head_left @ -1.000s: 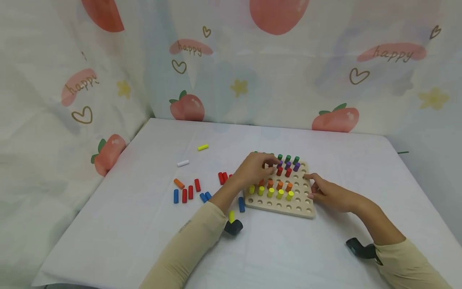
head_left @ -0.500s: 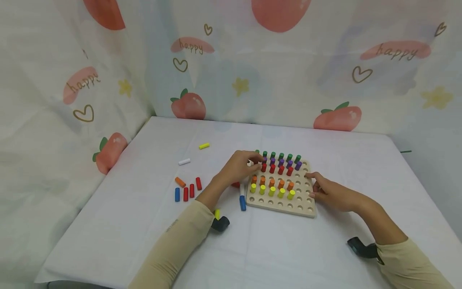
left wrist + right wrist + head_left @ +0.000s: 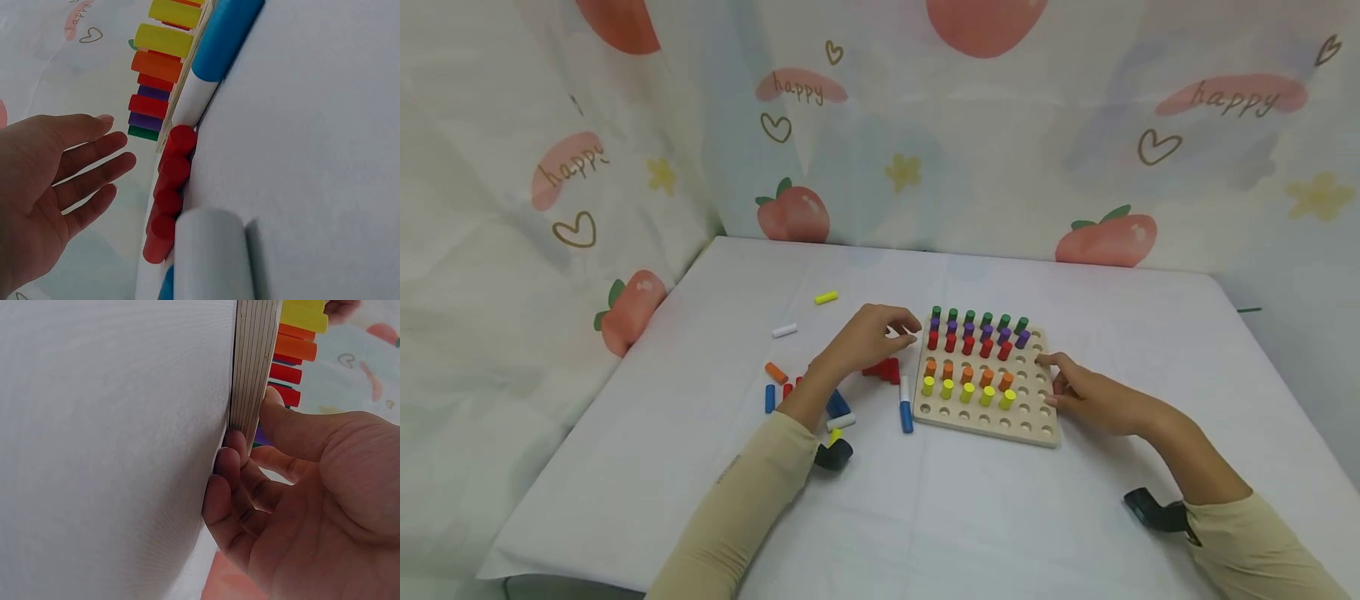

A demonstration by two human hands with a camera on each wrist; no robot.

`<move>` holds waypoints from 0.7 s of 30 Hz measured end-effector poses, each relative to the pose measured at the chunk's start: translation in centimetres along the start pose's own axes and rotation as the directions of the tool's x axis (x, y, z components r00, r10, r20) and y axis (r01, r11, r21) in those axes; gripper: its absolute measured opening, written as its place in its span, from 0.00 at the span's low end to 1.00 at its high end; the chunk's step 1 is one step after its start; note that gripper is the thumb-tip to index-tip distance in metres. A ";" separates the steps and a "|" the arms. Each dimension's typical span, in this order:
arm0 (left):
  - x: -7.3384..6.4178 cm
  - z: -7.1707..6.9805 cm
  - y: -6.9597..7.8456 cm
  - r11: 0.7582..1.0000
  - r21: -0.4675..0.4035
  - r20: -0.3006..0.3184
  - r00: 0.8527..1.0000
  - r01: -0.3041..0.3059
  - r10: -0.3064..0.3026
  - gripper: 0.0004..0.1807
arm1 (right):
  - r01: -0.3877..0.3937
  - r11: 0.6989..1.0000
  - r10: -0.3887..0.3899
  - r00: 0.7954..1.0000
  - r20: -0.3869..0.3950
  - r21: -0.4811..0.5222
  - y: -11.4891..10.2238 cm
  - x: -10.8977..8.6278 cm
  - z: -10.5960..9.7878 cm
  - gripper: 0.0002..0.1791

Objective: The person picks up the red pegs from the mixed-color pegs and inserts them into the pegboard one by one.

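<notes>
At white table (image 3: 992, 517), probably filling pegboard (image 3: 994, 427) pinched in right hand (image 3: 1086, 402), with empty, relaxed left hand (image 3: 871, 337), likely needs another red peg (image 3: 162, 237).

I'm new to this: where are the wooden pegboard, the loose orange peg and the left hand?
Wooden pegboard (image 3: 995, 415), head view, bare front part.
Loose orange peg (image 3: 777, 372), head view, its middle.
Left hand (image 3: 872, 334), head view, back of hand.

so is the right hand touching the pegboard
Touching. In the right wrist view, the right hand holds the pegboard by its edge, thumb against the wood.
</notes>
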State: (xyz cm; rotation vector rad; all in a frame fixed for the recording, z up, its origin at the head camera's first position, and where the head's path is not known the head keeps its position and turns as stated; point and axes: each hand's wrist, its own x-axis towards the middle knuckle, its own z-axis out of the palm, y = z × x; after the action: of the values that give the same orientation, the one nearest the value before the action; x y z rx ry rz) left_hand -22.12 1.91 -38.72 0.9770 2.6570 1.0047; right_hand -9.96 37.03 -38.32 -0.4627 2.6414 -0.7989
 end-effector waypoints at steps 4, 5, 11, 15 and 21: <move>-0.7 -1.0 -0.7 1.000 0.007 0.016 0.999 0.029 -0.029 0.12 | -0.009 1.000 0.009 1.000 0.005 -0.005 0.0 0.2 0.1 0.35; -0.8 -1.2 -0.9 0.999 0.008 0.015 0.999 0.032 -0.032 0.12 | -0.009 1.000 0.009 1.000 0.006 -0.004 0.1 0.2 0.1 0.35; -1.6 -2.1 -1.9 0.999 0.002 0.022 0.998 0.055 -0.055 0.11 | -0.007 1.000 0.007 1.000 0.010 0.001 0.0 0.2 0.2 0.35; -2.2 -2.5 -2.5 0.997 0.006 0.045 0.996 0.072 -0.072 0.10 | -0.006 1.000 0.006 1.000 0.012 -0.008 0.0 0.2 0.1 0.35; -3.1 -2.7 -3.4 0.996 0.016 0.066 0.994 0.088 -0.089 0.10 | 0.009 1.000 -0.009 1.000 0.005 -0.013 0.3 0.3 0.0 0.35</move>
State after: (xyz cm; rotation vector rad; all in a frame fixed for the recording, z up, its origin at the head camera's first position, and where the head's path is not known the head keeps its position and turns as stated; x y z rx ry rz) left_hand -22.38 -3.39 -39.08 0.8706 2.6304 0.9212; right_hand -10.23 37.14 -38.59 -0.4803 2.6431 -0.7825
